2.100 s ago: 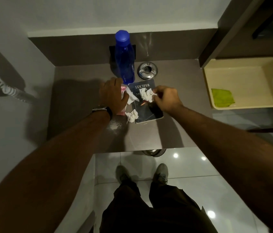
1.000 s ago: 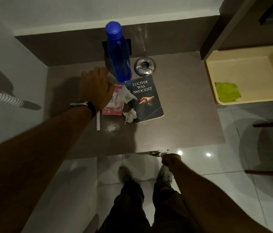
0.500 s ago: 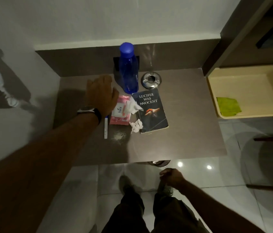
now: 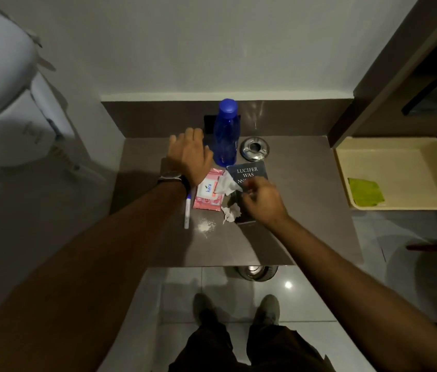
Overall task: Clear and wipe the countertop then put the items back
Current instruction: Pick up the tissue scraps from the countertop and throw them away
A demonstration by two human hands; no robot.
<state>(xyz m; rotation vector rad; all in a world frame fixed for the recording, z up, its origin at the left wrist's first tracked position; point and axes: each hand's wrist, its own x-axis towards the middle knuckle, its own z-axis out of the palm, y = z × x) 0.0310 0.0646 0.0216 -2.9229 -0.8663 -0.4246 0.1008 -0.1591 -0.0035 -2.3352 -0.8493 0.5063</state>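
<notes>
On the brown countertop point(image 4: 279, 237) stand a blue bottle point(image 4: 225, 135) and a metal ashtray point(image 4: 254, 149). In front of them lie a dark book point(image 4: 248, 171), a pink wipes pack point(image 4: 208, 194) with a white wipe point(image 4: 225, 183) sticking out, a crumpled tissue point(image 4: 230, 214), a white pen point(image 4: 187, 214) and a patch of spilled white powder point(image 4: 206, 226). My left hand point(image 4: 189, 155) is palm down left of the bottle, holding nothing. My right hand point(image 4: 261, 201) is over the book, blurred, with curled fingertips at the wipe's tip.
A beige tray point(image 4: 400, 154) with a green cloth point(image 4: 365, 191) sits to the right of the counter. A metal bin point(image 4: 256, 272) stands under the front edge. A white wall-mounted dryer point(image 4: 2, 84) hangs at the left. My shoes are on the tiled floor below.
My right hand took a crumpled tissue off the book, went down to the bin below the counter, and has come back up over the book. My left hand stayed by the bottle.
</notes>
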